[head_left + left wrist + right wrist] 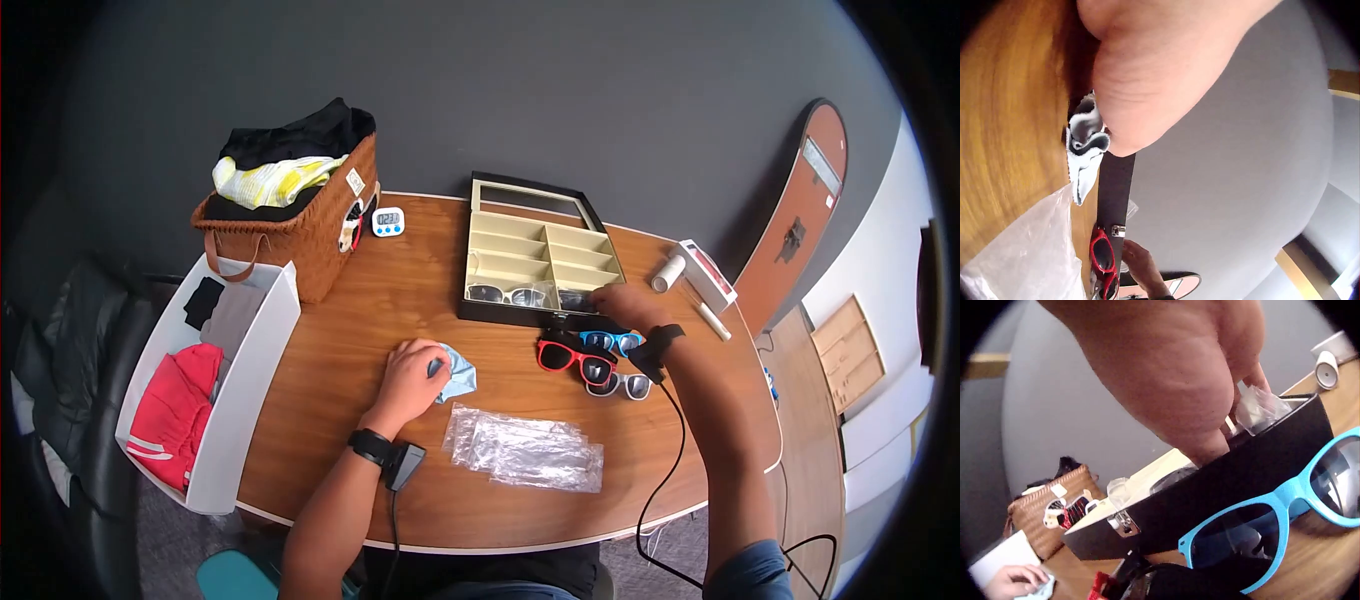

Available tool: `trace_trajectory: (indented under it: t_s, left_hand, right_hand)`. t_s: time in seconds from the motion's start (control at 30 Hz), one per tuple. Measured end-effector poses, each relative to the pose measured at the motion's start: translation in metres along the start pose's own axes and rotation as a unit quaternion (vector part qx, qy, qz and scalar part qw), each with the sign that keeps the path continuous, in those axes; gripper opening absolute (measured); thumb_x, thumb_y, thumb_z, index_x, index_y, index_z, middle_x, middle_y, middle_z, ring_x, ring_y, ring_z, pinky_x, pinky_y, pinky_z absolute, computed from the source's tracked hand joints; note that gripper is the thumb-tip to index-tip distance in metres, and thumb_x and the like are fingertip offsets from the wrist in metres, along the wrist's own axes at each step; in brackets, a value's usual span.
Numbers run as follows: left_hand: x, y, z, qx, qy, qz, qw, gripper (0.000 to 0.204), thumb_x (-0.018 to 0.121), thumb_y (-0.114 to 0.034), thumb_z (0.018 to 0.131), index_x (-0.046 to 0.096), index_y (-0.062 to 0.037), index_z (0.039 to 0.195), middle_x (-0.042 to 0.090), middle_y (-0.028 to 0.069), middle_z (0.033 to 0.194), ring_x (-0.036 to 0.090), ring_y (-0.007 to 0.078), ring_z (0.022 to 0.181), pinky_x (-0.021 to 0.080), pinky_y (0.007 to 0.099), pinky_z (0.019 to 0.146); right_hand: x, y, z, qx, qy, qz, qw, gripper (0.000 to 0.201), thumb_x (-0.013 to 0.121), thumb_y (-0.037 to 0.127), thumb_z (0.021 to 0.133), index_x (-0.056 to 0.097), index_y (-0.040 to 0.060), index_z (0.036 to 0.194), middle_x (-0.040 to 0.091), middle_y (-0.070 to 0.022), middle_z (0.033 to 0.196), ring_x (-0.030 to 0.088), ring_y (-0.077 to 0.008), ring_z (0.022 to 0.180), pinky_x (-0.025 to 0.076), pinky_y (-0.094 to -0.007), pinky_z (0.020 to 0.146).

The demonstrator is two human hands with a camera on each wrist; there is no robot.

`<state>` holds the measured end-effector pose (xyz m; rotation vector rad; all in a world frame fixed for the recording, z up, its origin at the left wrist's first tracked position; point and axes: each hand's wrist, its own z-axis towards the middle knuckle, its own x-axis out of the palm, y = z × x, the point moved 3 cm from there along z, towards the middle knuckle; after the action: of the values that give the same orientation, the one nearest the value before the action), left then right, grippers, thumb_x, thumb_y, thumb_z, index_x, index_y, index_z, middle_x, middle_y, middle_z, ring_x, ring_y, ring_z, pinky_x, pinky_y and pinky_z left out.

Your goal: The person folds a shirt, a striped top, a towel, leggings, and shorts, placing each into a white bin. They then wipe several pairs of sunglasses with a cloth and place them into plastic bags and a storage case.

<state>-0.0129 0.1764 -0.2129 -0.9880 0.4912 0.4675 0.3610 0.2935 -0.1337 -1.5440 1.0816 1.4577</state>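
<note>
My right hand (620, 303) reaches into the front right compartment of a black display case (510, 312) with cream dividers. It grips dark sunglasses (573, 299) in a clear bag, whose crinkled plastic (1261, 411) bulges beside the fingers; the case's front wall hides the fingertips. White-framed sunglasses (508, 295) in plastic occupy the front left compartment. My left hand (408, 380) rests loosely on a crumpled light blue cloth (458, 376). Outside the case lie red sunglasses (577, 362), blue sunglasses (1285, 503) and white or grey sunglasses (620, 386).
Several clear plastic bags (525, 450) lie near the table's front. At left are a white bin (255, 370) of clothes, a woven basket (300, 240) and a timer (388, 222). A white roll (668, 273) and a box (708, 277) are at the back right.
</note>
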Motion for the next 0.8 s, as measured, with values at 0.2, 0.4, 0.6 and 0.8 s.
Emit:
trace_trajectory:
  t_s: [0.2,0.4,0.6,0.8]
  left_hand:
    - [0.001,0.000,0.001,-0.008,-0.008,-0.004,1.000,0.008,0.064,-0.017,0.083,0.064,-0.0089,0.085,0.064,0.0049,0.099,0.055,0.0291,0.101,0.040,0.0410,0.089]
    - [0.000,0.001,0.002,-0.013,-0.009,-0.002,1.000,0.007,0.066,-0.013,0.082,0.064,-0.0073,0.085,0.064,0.0078,0.098,0.056,0.0308,0.100,0.042,0.0407,0.088]
    - [0.000,0.001,0.002,0.000,-0.022,-0.008,1.000,0.006,0.064,-0.014,0.081,0.064,-0.0085,0.084,0.064,0.0066,0.095,0.056,0.0299,0.097,0.042,0.0410,0.087]
    - [0.000,0.002,0.001,-0.011,-0.018,-0.014,1.000,0.006,0.064,-0.014,0.082,0.063,-0.0080,0.084,0.063,0.0076,0.094,0.056,0.0307,0.097,0.042,0.0410,0.087]
  right_hand:
    - [0.005,0.010,0.011,-0.004,0.004,-0.146,0.989,0.017,0.056,0.014,0.085,0.070,0.0091,0.095,0.069,-0.0157,0.097,0.066,-0.0326,0.098,0.053,-0.0430,0.083]
    - [-0.028,0.049,0.004,0.010,-0.090,-0.089,0.992,0.021,0.058,0.016,0.084,0.066,0.0074,0.101,0.067,-0.0169,0.101,0.065,-0.0343,0.095,0.053,-0.0436,0.082]
    - [-0.020,0.094,0.039,-0.087,-0.125,-0.010,0.988,0.024,0.059,0.017,0.083,0.067,0.0073,0.104,0.068,-0.0171,0.098,0.066,-0.0344,0.092,0.052,-0.0437,0.082]
    - [0.021,0.083,0.072,-0.040,-0.014,-0.154,0.987,0.019,0.058,0.018,0.084,0.071,0.0129,0.096,0.069,-0.0133,0.094,0.066,-0.0328,0.092,0.052,-0.0424,0.082]
